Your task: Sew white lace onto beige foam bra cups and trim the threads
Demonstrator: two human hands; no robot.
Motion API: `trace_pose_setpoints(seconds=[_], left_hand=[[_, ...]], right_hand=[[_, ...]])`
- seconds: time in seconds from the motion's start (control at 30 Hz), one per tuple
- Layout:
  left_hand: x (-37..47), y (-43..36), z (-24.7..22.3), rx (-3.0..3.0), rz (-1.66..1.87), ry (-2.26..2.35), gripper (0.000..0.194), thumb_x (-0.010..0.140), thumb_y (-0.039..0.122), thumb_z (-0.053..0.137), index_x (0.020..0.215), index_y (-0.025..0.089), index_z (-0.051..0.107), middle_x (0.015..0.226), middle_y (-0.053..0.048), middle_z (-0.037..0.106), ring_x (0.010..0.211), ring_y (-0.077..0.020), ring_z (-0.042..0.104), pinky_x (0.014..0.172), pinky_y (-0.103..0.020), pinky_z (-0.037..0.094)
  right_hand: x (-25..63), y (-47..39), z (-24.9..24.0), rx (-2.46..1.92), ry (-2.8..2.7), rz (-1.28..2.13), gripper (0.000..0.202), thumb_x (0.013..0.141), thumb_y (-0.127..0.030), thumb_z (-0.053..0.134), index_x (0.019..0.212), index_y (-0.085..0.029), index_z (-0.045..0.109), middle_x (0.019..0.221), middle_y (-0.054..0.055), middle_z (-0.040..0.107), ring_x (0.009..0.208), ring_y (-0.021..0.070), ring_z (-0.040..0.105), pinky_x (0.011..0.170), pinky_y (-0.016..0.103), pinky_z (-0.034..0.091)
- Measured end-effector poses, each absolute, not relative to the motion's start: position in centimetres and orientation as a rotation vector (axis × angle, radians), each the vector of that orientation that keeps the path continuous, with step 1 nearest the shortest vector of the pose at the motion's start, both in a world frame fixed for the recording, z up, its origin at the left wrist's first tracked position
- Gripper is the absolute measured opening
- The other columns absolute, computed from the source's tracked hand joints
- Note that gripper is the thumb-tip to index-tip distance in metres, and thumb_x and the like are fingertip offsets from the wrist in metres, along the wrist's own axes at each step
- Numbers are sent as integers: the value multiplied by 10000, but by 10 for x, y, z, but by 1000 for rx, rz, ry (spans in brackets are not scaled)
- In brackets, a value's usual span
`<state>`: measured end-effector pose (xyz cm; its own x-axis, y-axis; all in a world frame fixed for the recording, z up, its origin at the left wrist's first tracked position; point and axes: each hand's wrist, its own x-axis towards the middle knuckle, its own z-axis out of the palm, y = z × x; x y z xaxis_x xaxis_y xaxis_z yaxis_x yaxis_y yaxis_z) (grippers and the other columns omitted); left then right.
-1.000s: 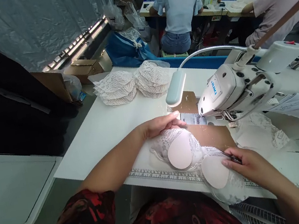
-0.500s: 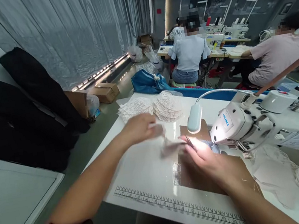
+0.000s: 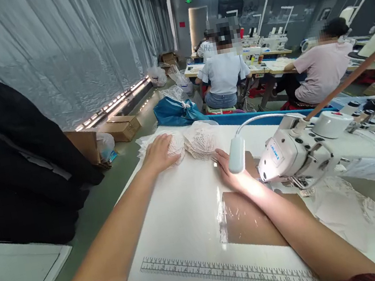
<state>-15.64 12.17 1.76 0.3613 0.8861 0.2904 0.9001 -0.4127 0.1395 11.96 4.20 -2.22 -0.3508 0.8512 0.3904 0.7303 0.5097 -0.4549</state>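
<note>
My left hand lies with spread fingers on the left stack of white lace pieces at the far side of the white table. Just right of it is a second lace stack. Near that stack's lower right edge is my right hand; its fingers are partly curled around a small dark item, too small to make out. The lamp head hangs just beside that hand.
A white sewing machine stands at the right, with pale fabric beyond its needle area. A printed ruler runs along the near edge. Co-workers sit at machines farther back.
My left hand has moved forward onto the left lace stack, and my right hand has moved forward to the right stack. The blurred piece between my hands no longer shows there. The view has shifted.
</note>
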Motion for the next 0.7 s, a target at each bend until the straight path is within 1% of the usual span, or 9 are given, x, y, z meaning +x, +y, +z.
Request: trace_pose_setpoints(seconds=[0.1, 0.17, 0.23, 0.27, 0.37, 0.47, 0.57, 0.67, 0.7], left_hand=[[-148, 100, 25, -2561, -642, -1591, 623, 829, 500, 563, 1338, 159, 452, 1454, -149, 439, 1364, -323, 375, 1137, -476, 299], [-133, 77, 33, -2690, -721, -1498, 515, 855, 534, 522, 1252, 206, 540, 1323, -91, 574, 1243, -298, 510, 1079, -446, 393], [-110, 49, 42, -2946, -660, -1365, 468, 847, 583, 535, 1158, 240, 604, 1209, -64, 649, 1090, -286, 610, 953, -416, 499], [-94, 34, 46, -3104, -548, -1255, 443, 845, 566, 562, 1151, 250, 614, 1197, -66, 658, 1075, -285, 621, 937, -413, 511], [-37, -12, 55, -3518, -355, -754, 394, 886, 423, 582, 1243, 255, 581, 1248, -84, 633, 1127, -257, 602, 951, -360, 518], [34, -44, 53, -3686, -229, -299, 362, 912, 324, 554, 1265, 248, 565, 1281, -82, 607, 1162, -230, 579, 996, -350, 496], [103, -53, 34, -3630, -236, -85, 463, 869, 238, 559, 1330, 228, 512, 1386, -102, 530, 1292, -267, 482, 1093, -432, 418], [161, -43, 4, -3516, -224, -87, 643, 777, 150, 572, 1405, 190, 437, 1536, -133, 335, 1421, -315, 304, 1147, -497, 333], [177, -39, -5, -3498, -177, -71, 675, 764, 147, 573, 1421, 176, 419, 1551, -141, 303, 1431, -316, 284, 1154, -499, 319]], right_hand=[[145, -3, -16, -1273, -2253, 339, 349, 830, -89, 450, 1128, -163, 615, 1215, 139, 642, 1122, 255, 603, 980, 396, 488], [165, -37, -13, -1258, -2331, 409, 348, 785, -77, 482, 1079, -187, 633, 1158, 104, 673, 1058, 233, 625, 924, 362, 510], [188, -71, -14, -1263, -2397, 466, 354, 767, -79, 496, 1071, -197, 633, 1131, 83, 687, 1036, 229, 626, 888, 353, 511], [200, -88, -16, -1293, -2411, 470, 361, 770, -80, 493, 1083, -198, 630, 1115, 78, 693, 1022, 230, 628, 863, 350, 510], [237, -137, -27, -1498, -2362, 399, 344, 801, -88, 486, 1086, -207, 635, 1004, 63, 712, 911, 219, 646, 755, 317, 498], [272, -178, -38, -1656, -2260, 346, 319, 767, -94, 516, 1036, -202, 648, 889, 48, 702, 791, 200, 646, 663, 282, 480], [305, -206, -45, -1680, -2088, 259, 360, 721, -78, 514, 1035, -196, 645, 887, 52, 700, 799, 197, 657, 675, 278, 498], [332, -220, -49, -1704, -1889, 153, 336, 747, -78, 504, 1026, -196, 650, 934, 74, 706, 837, 202, 667, 721, 296, 527], [339, -222, -50, -1722, -1838, 129, 336, 755, -80, 507, 1034, -196, 653, 970, 83, 708, 863, 209, 671, 742, 307, 536]])
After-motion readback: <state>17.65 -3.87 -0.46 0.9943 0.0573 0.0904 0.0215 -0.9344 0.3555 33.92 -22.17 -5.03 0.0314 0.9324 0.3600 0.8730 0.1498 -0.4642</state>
